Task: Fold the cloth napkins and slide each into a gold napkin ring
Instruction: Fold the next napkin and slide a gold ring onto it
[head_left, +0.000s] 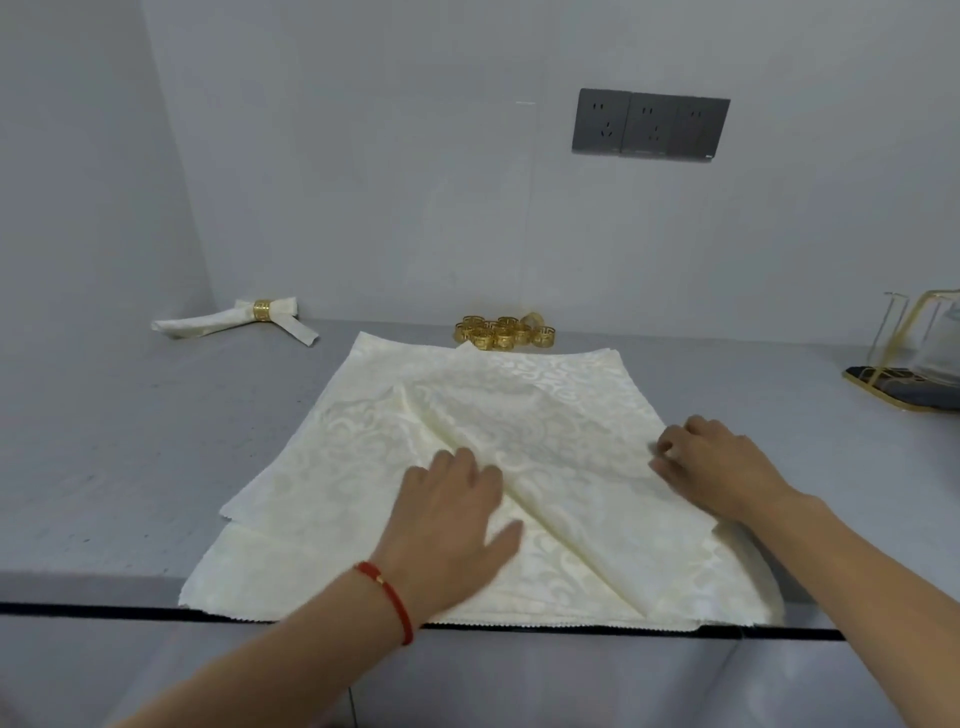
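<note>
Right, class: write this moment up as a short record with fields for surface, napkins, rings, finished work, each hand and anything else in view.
surface: grey table
napkins: cream stack, top napkin partly folded on the diagonal
rings: gold ring pile behind the stack
finished work: ringed napkin, far left by the wall
left hand: flat, pressing the fold
right hand: fingers curled at the top napkin's right edge
also in view: wall sockets, gold-framed stand
</note>
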